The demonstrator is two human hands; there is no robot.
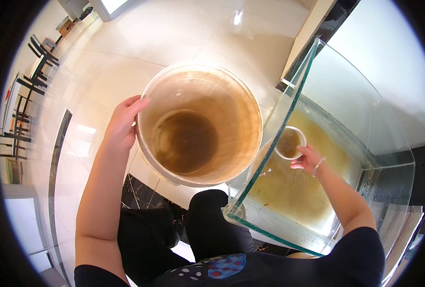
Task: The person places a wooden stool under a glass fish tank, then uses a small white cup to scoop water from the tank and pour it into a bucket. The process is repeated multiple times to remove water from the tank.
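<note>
My left hand (126, 120) grips the rim of a large white plastic bucket (234, 118), its mouth facing me. Murky brown water (187, 141) lies at the bottom, and the inner wall is stained brown. On the right, my right hand (307, 158) reaches inside a glass fish tank (292, 104) and holds a small white round container (304, 134) by its rim. Brownish liquid shows in that container. Cloudy yellow-brown water (287, 193) covers the tank's floor, with a small reddish thing (266, 205) near its front side.
Glossy light tiles (101, 75) cover the floor, crossed by dark marbled strips (140, 192). Black chairs (42, 53) and a table (11, 104) stand far left. A wall corner with dark base trim (286, 84) rises behind the tank. My knees (209, 211) are just below the bucket.
</note>
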